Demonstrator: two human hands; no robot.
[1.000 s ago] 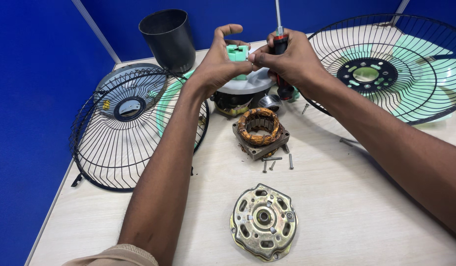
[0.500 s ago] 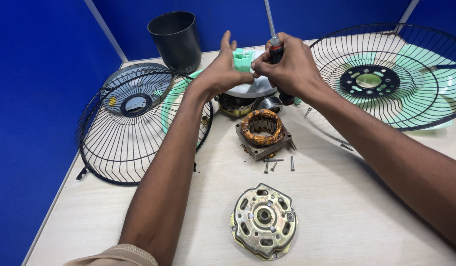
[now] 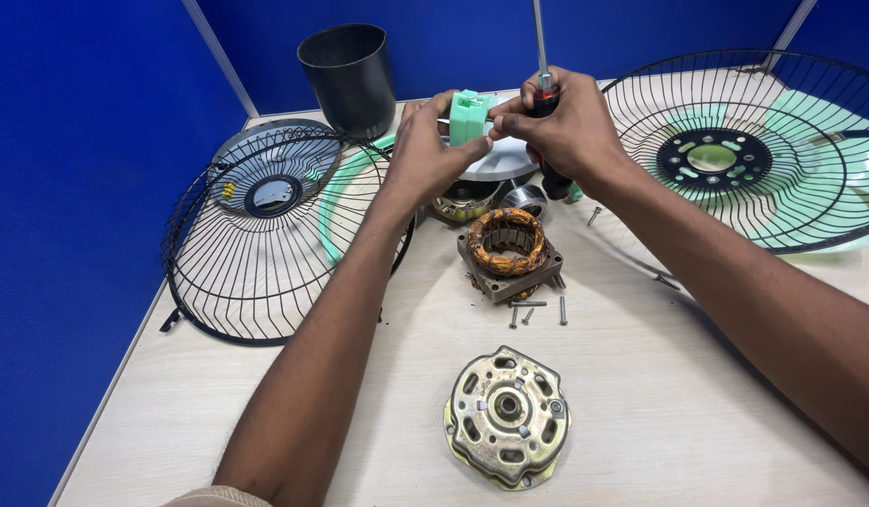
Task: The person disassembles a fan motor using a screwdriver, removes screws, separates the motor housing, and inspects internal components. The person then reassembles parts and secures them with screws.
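My left hand (image 3: 430, 150) and my right hand (image 3: 566, 131) meet above the back of the table, both pinching a small green plastic block (image 3: 470, 115). The right hand also grips a screwdriver (image 3: 545, 89) with a black and red handle, its shaft pointing up. Under the hands lie a grey fan housing (image 3: 495, 161) and a round metal part (image 3: 525, 199). A copper-wound stator (image 3: 508, 249) sits nearer me, with several loose screws (image 3: 538, 310) beside it. A metal motor end cover (image 3: 507, 416) lies at the front.
A black wire fan guard (image 3: 266, 235) lies at the left with a pale green ring under it. Another guard with pale green blades (image 3: 744, 155) lies at the right. A black cylindrical cover (image 3: 348, 75) stands at the back. Blue partitions surround the wooden table (image 3: 660, 413).
Both hands have stayed together on the green block, with the left hand's fingers closing more around it. The view has shifted slightly.
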